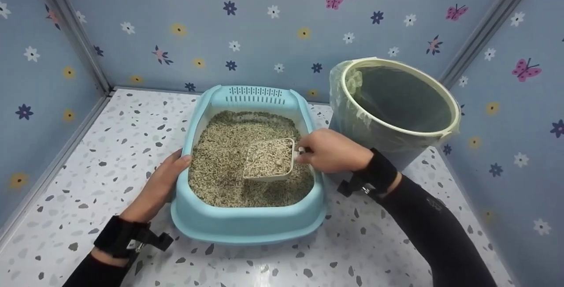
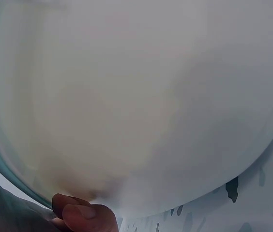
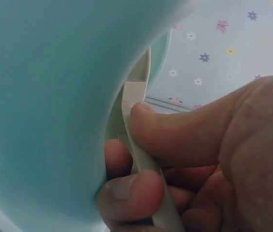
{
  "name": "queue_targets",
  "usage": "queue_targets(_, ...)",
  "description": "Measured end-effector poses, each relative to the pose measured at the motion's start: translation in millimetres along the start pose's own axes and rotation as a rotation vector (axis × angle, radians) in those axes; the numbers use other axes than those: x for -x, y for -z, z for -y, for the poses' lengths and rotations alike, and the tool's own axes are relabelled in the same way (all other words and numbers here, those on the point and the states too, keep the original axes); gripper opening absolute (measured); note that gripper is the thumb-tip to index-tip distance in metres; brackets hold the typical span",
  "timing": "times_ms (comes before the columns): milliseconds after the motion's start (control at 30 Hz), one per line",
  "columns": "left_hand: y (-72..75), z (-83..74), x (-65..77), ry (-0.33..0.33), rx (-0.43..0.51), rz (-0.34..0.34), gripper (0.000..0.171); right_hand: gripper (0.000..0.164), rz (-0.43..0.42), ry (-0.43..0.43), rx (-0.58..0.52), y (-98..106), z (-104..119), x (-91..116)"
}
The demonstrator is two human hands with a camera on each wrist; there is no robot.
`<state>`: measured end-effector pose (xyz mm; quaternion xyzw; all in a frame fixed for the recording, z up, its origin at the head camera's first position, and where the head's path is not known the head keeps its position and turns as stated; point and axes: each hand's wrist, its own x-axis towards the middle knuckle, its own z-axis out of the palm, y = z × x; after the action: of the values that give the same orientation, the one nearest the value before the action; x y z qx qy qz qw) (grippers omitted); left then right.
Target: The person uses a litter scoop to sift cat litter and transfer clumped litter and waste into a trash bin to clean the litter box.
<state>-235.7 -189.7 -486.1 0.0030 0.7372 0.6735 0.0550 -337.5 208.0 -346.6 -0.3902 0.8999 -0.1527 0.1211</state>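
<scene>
A light-blue litter box (image 1: 246,223) full of greenish-brown litter pellets (image 1: 220,154) stands on the speckled surface. My left hand (image 1: 162,177) grips its left side, thumb on the rim; in the left wrist view, fingertips (image 2: 89,216) curl at the box's edge. In my right hand (image 1: 337,149) is the handle (image 3: 144,157) of a pale litter scoop (image 1: 291,157), thumb on one side and fingers curled round the other. The scoop lies level over the right half of the litter, heaped with paler pellets (image 1: 269,158). In the right wrist view, the box's blue wall hides most of the scoop.
A bin (image 1: 396,146) with a translucent yellowish liner and cream rim stands behind and right of the box, close to my right forearm. Flower-patterned panels (image 1: 282,27) rise at the back and both sides. The white speckled surface (image 1: 110,146) extends around the box.
</scene>
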Motion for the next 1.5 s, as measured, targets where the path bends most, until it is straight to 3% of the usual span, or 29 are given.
queue_targets(267, -1.8, -0.6, -1.1, -0.023, 0.018, 0.007, 0.076, 0.012, -0.181, 0.023, -0.244, -15.2, -20.8, 11.7)
queue_targets(533, 0.3, 0.3, -1.1, -0.003, 0.005, 0.012, 0.08, 0.02, -0.319, 0.105, -0.308, -26.3, -31.1, 14.9)
queue_targets(800, 1.5, -2.4, -1.8, -0.004, -0.007, 0.016, 0.079, 0.017, -0.312, 0.12, -0.313, -20.8, -24.2, -0.3)
queue_targets(1067, -0.2, -1.4, 0.1, -0.013, 0.007, 0.014, 0.079, 0.017, -0.232, 0.128, -0.324, -13.9, -10.5, -13.5)
queue_targets(1333, 0.3, -2.4, -0.3, -0.026, 0.007, 0.01, 0.076, 0.012, -0.221, 0.131, -0.255, 0.8, -20.8, 21.2)
queue_targets(1500, -0.1, -2.3, -0.8, -0.015, 0.02, 0.012, 0.077, 0.012, -0.244, 0.115, -0.257, -2.1, -35.5, 43.8)
